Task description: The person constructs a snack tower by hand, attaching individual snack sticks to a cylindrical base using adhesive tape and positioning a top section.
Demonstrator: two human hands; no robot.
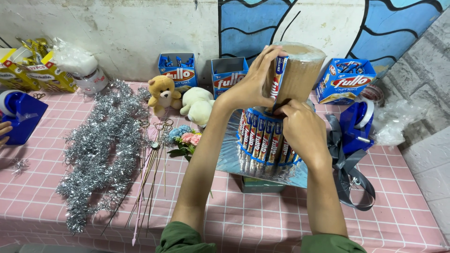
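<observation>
The fingers of the left hand [251, 84] are curled and pinched around a single wafer stick packet [278, 77], holding it upright against the side of a tall brown cylinder [300, 70] wrapped in clear film. The right hand [302, 129] sits just below, its fingers bent inward and pressed against the foot of that same packet where the cylinder meets the tier beneath; the fingertips themselves are tucked out of sight.

That lower tier is a ring of wafer stick packets [262, 138], standing upright side by side and banded in blue, resting on a silver foil board [234, 154] in the middle of the pink checked tablecloth [262, 220]. A dark green block [262, 185] shows under the near edge of the board.

To the left lie a long silver tinsel garland [101, 150], a bundle of thin sticks [150, 178] and a small bunch of artificial flowers [185, 140]. Farther back sit a tan teddy bear [162, 93] and a white plush toy [199, 105], with three open blue boxes [178, 72] along the wall. On the right stand a blue tape dispenser [358, 124] and a grey ribbon [347, 173]. Another blue dispenser [21, 115] sits at the far left edge, and yellow snack packs [33, 70] are stacked behind it.
</observation>
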